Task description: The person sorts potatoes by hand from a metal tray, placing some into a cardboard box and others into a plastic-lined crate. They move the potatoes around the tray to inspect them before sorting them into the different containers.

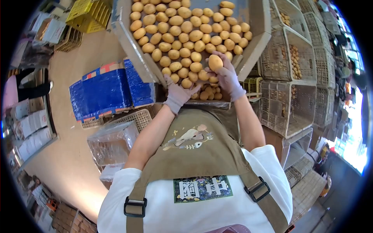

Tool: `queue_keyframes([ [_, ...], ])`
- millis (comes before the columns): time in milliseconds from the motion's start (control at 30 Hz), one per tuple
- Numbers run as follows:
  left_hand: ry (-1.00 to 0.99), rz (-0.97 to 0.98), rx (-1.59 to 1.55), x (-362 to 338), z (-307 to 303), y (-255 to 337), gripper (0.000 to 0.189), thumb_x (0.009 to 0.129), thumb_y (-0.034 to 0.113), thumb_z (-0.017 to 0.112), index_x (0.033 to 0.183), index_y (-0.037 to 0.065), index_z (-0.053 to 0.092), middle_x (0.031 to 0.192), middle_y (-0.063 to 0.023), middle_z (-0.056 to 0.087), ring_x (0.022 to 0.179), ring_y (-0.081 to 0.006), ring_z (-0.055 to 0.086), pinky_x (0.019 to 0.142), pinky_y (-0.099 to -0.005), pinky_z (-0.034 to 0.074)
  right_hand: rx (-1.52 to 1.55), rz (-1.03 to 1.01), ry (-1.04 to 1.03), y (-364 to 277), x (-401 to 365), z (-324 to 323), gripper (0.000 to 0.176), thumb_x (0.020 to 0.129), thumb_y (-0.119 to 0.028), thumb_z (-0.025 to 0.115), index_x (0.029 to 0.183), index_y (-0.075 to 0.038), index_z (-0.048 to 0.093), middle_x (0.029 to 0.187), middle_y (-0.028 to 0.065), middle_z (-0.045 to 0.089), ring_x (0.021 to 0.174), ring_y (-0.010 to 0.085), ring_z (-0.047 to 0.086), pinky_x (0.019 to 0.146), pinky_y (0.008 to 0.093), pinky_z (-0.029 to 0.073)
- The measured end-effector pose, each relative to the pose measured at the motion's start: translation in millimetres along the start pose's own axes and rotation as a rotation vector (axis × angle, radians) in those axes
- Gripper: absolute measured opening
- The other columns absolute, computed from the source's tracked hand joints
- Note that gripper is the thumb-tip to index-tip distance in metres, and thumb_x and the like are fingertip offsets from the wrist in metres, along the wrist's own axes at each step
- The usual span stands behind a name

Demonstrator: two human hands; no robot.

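Observation:
Many round yellow-brown fruits [186,37] lie spread over a sorting tray [254,48] with raised sides. My right hand [229,79], in a thin pale glove, holds one fruit [215,62] at the tray's lower right. At the lower left edge is my left hand [179,92], also gloved, its fingers apart beside the fruits and nothing visible in it. Below the tray's near opening, between my hands, more fruits [210,93] lie in a box close to my apron.
Stacked plastic crates [285,105], some with fruit, stand on the right. To the left are a blue-covered box [105,93], a plastic-wrapped box [112,143] and a yellow crate [88,15]. Part of another person [33,85] shows at far left.

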State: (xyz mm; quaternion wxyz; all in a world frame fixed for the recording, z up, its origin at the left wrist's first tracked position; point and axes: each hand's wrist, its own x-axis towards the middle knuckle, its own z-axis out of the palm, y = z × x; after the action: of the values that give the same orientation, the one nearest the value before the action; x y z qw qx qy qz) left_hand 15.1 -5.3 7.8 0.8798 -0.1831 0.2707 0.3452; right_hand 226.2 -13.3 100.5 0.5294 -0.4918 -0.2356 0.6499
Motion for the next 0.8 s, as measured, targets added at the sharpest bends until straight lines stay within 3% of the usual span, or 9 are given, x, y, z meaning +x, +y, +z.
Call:
queue_keyframes([
  [33, -0.015, -0.016, -0.004, 3, -4, 2, 0.109, 0.077, 0.09, 0.045, 0.156, 0.019, 0.023, 0.158, -0.0108, 0.03, 0.141, -0.0385, 0.032, 0.113, -0.0711, 0.024, 0.322, -0.021, -0.097, -3, -15, 1, 0.067, 0.079, 0.0, 0.054, 0.144, -0.01, 0.041, 0.137, 0.0162, 0.052, 0.111, 0.0287, 0.065, 0.093, 0.041, 0.056],
  [133, -0.06, -0.037, 0.012, 10, -14, 6, 0.109, 0.077, 0.09, 0.04, 0.157, 0.018, 0.023, 0.16, -0.0112, 0.03, 0.144, -0.0398, 0.028, 0.115, -0.0715, 0.018, 0.513, -0.149, -0.114, 2, -46, -5, 0.063, 0.085, -0.001, 0.059, 0.145, -0.011, 0.041, 0.136, 0.0148, 0.053, 0.106, 0.027, 0.065, 0.092, 0.0408, 0.057],
  [267, -0.16, -0.027, 0.1, 6, -7, 8, 0.1, 0.083, 0.084, 0.039, 0.158, 0.018, 0.024, 0.163, -0.0051, 0.026, 0.148, -0.0352, 0.024, 0.116, -0.0714, 0.015, 0.532, -0.301, 0.075, -5, -100, -39, 0.055, 0.088, -0.013, 0.066, 0.14, -0.011, 0.049, 0.113, 0.0153, 0.064, 0.074, 0.0192, 0.061, 0.067, 0.0316, 0.052],
  [400, -0.079, -0.078, 0.065, 3, 2, 8, 0.102, 0.082, 0.086, 0.04, 0.158, 0.02, 0.026, 0.164, -0.0018, 0.026, 0.149, -0.0328, 0.024, 0.116, -0.0713, 0.018, 0.402, -0.619, 0.733, -25, -219, -142, 0.035, 0.09, -0.029, 0.066, 0.121, -0.015, 0.059, 0.095, 0.0102, 0.068, 0.058, 0.017, 0.058, 0.05, 0.0279, 0.047],
  [467, -0.051, -0.088, 0.081, 1, 6, 6, 0.102, 0.081, 0.087, 0.04, 0.158, 0.021, 0.027, 0.164, -0.0002, 0.026, 0.149, -0.0316, 0.023, 0.116, -0.0712, 0.019, 0.692, -0.958, 1.063, -42, -291, -210, 0.037, 0.097, -0.045, 0.057, 0.101, -0.008, 0.063, 0.092, 0.0077, 0.069, 0.074, 0.0199, 0.066, 0.063, 0.0298, 0.054],
  [533, -0.034, -0.078, 0.138, -1, 11, 5, 0.101, 0.081, 0.086, 0.041, 0.157, 0.022, 0.028, 0.164, 0.0002, 0.026, 0.15, -0.031, 0.023, 0.117, -0.0705, 0.019, 0.793, -1.124, 1.419, -51, -342, -241, 0.035, 0.101, -0.041, 0.052, 0.097, -0.007, 0.061, 0.088, 0.0055, 0.069, 0.084, 0.0211, 0.066, 0.077, 0.0342, 0.056],
  [633, -0.053, -0.057, 0.175, -3, 21, -2, 0.103, 0.079, 0.087, 0.044, 0.157, 0.022, 0.028, 0.163, -0.0008, 0.027, 0.149, -0.0328, 0.022, 0.118, -0.0692, 0.019, 0.55, -0.95, 1.159, -27, -340, -262, 0.029, 0.1, -0.036, 0.054, 0.099, -0.008, 0.061, 0.088, 0.0059, 0.069, 0.079, 0.0217, 0.063, 0.079, 0.0357, 0.057],
  [700, -0.098, -0.064, 0.16, 7, 5, 4, 0.105, 0.077, 0.088, 0.045, 0.157, 0.022, 0.027, 0.163, -0.0016, 0.027, 0.148, -0.0349, 0.023, 0.117, -0.0685, 0.02, 0.508, -0.754, 1.081, -35, -269, -210, 0.019, 0.098, -0.022, 0.059, 0.11, -0.007, 0.061, 0.092, 0.0071, 0.068, 0.072, 0.0189, 0.059, 0.072, 0.0312, 0.052],
  [800, -0.073, -0.077, 0.188, 7, -3, 9, 0.101, 0.08, 0.087, 0.044, 0.156, 0.022, 0.028, 0.161, -0.0021, 0.03, 0.145, -0.0347, 0.027, 0.116, -0.0685, 0.023, -0.137, -0.422, 1.002, -32, -181, -97, 0.037, 0.096, -0.018, 0.065, 0.128, -0.001, 0.058, 0.1, 0.0069, 0.069, 0.08, 0.0134, 0.063, 0.071, 0.0277, 0.05],
])
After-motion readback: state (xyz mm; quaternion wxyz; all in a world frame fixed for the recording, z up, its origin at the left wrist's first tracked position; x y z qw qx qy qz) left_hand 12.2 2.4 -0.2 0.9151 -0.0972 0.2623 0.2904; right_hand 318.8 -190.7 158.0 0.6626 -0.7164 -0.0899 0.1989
